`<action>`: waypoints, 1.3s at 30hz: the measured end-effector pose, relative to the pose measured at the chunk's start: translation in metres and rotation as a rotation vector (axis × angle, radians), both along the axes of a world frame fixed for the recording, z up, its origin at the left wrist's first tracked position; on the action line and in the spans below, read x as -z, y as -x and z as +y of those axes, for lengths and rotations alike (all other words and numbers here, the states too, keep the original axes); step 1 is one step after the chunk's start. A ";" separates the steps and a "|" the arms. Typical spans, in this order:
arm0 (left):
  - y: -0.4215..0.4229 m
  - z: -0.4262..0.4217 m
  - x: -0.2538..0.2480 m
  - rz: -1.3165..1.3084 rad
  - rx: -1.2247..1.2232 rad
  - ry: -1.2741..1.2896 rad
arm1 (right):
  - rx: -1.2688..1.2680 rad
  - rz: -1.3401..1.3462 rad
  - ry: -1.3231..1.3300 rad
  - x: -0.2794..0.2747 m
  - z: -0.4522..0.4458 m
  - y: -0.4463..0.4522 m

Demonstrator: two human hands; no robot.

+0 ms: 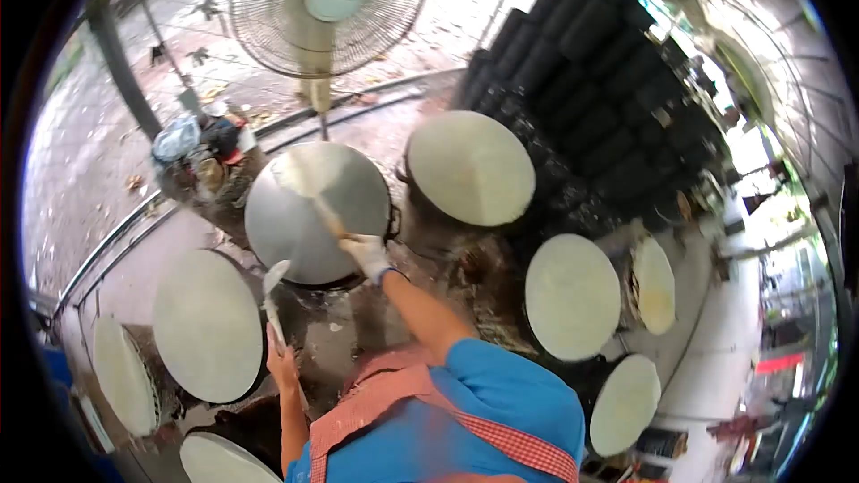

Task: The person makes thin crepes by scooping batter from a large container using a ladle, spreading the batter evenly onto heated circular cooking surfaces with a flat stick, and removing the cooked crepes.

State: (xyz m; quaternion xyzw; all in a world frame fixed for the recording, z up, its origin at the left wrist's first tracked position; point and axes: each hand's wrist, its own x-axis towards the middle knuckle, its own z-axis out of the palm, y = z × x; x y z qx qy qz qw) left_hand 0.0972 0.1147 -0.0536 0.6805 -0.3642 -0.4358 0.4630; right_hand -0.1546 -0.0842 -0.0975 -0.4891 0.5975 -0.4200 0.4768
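My right hand (pixel 367 255), in a white glove, is closed on the wooden handle of a spreader (pixel 309 177). The spreader's pale, blurred head lies over the upper part of a large round grey griddle (pixel 313 224), where a whitish patch shows. Lower left, my left hand (pixel 280 360) grips the handle of a ladle (pixel 273 291), its whitish bowl raised near the griddle's lower left edge. Whether the ladle holds anything cannot be made out. Next to my left hand is a round griddle covered in a pale sheet (pixel 208 326).
A standing fan (pixel 331 4) rises behind the grey griddle. Another pale-covered griddle (pixel 470 168) sits right of it, before stacked black cylinders (pixel 595 72). Several more pale rounds (pixel 573 297) surround me. Bags and cloths (pixel 210 143) lie on a stand at upper left.
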 end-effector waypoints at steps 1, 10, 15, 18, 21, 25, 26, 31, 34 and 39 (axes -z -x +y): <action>0.002 -0.002 0.009 0.118 -0.040 0.119 | -0.101 0.052 -0.026 -0.014 0.000 0.009; -0.003 0.000 0.015 -0.347 0.063 -0.037 | -0.162 -0.280 -0.133 0.001 -0.015 0.040; 0.014 0.001 0.008 -0.476 0.007 0.025 | -0.274 -0.234 -0.351 -0.033 -0.064 0.109; 0.025 -0.002 0.008 -0.468 -0.051 -0.003 | -0.199 -0.257 -0.451 -0.073 -0.085 0.106; 0.036 0.003 0.015 -0.527 -0.120 0.053 | -0.456 -0.254 -0.434 -0.039 -0.081 0.091; 0.061 0.032 -0.023 -0.211 -0.272 -0.255 | -0.500 -0.228 -0.479 -0.027 -0.109 0.132; 0.065 0.042 -0.022 -0.171 -0.307 -0.253 | -0.517 -0.205 -0.436 -0.012 -0.135 0.143; 0.086 0.076 -0.006 0.055 -0.392 -0.238 | -0.573 -0.176 -0.480 -0.027 -0.147 0.098; 0.096 0.084 -0.011 0.180 -0.433 -0.255 | -0.667 -0.207 -0.627 -0.046 -0.117 0.116; 0.101 0.096 -0.030 0.158 -0.414 -0.237 | -0.609 -0.101 -0.470 -0.040 -0.191 0.110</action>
